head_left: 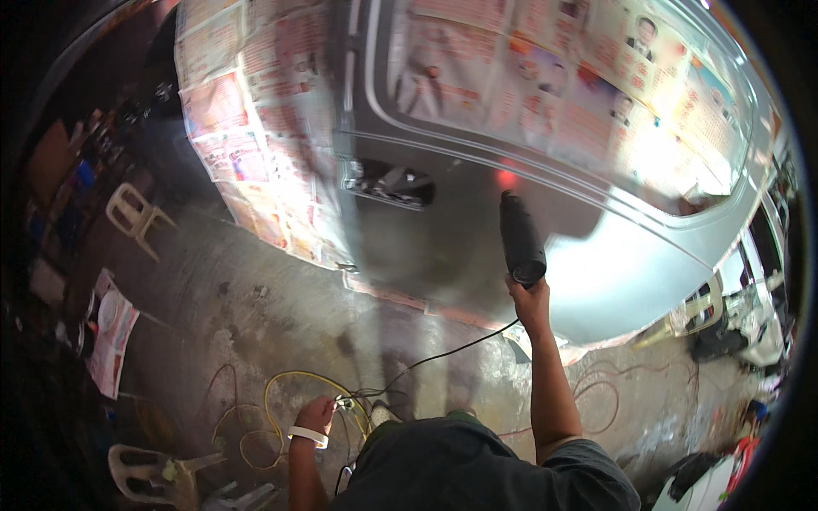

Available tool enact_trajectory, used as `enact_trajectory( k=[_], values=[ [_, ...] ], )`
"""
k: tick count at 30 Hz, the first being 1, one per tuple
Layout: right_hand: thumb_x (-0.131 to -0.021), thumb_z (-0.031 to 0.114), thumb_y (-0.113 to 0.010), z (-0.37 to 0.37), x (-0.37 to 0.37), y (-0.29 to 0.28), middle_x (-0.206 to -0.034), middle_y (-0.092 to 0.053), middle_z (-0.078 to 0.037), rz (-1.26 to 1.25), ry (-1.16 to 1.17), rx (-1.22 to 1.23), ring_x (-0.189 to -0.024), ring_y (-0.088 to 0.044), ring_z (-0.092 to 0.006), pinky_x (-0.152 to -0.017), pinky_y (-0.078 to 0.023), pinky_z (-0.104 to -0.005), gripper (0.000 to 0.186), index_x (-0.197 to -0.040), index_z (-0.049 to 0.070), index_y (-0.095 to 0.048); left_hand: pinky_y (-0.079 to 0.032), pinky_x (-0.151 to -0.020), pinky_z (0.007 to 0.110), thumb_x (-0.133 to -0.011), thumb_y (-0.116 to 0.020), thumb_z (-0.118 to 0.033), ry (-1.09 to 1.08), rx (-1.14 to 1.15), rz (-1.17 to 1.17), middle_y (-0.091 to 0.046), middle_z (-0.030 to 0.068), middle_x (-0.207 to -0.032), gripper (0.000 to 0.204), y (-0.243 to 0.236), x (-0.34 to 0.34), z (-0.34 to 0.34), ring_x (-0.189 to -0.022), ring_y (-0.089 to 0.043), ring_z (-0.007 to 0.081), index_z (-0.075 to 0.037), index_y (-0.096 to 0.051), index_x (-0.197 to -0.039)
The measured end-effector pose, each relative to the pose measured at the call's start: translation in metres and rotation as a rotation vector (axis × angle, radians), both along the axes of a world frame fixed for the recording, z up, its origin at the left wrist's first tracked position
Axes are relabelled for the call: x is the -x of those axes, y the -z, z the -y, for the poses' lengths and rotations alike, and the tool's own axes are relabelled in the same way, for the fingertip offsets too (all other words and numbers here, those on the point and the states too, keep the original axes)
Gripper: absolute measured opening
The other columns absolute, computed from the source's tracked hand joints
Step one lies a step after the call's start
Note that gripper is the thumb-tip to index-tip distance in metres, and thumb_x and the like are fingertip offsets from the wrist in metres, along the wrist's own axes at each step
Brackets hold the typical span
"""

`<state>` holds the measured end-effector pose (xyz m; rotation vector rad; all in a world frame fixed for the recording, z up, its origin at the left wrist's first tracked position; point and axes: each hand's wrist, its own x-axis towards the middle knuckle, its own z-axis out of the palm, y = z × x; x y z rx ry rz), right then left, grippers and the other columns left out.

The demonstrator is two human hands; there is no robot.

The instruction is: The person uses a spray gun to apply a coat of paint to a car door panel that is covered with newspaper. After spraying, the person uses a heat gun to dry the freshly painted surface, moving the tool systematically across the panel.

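My right hand (530, 300) is wrapped round a black corded heat gun (521, 238), held up with its nozzle toward a grey car body panel (443, 230). A red glow (506, 177) shows on the panel just past the nozzle. From the gun a black cord (447, 351) runs down and left toward my other hand. Low at my left side, my left hand (317, 416) is closed on a small bright thing among the cords; its kind is hard to make out. A white band sits on that wrist. Newspaper (464, 72) masks the car's window, with more sheets along its left side.
On the concrete floor lie a yellow hose (271, 400) and a red hose (609, 387) in loops. Plastic chairs stand at far left (136, 213) and lower left (153, 477). A newspaper-covered item (113, 336) is at left. Car parts (754, 332) sit at right.
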<state>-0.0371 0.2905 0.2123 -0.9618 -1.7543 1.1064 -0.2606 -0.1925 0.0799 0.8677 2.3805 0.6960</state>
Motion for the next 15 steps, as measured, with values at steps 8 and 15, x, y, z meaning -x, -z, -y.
enact_trajectory(
  k=[8, 15],
  values=[
    [-0.082, 0.017, -0.071, 0.040, 0.194, 0.009, -0.096, -0.070, -0.024, 0.221, -0.135, -0.326, -0.091, -0.068, -0.0442, -0.077, -0.053, -0.0485, 0.048, -0.125, 0.002, -0.055, -0.051, -0.074, 0.055, -0.098, -0.057, -0.033, -0.094, -0.030, -0.012, -0.067, 0.0242, -0.091, 0.027, -0.007, 0.046, 0.051, -0.088, -0.064, 0.0474, -0.006, -0.063, -0.100],
    [-0.082, 0.020, -0.072, 0.069, 0.325, 0.009, -0.107, -0.068, -0.026, 0.321, -0.281, -0.456, -0.099, -0.064, -0.0472, -0.081, -0.050, -0.0544, 0.059, -0.133, 0.006, -0.049, -0.052, -0.076, 0.052, -0.097, -0.058, -0.031, -0.249, -0.053, -0.002, -0.068, 0.0229, -0.094, 0.026, 0.001, 0.064, 0.091, -0.089, -0.064, 0.0463, -0.006, -0.065, -0.101]
  ],
)
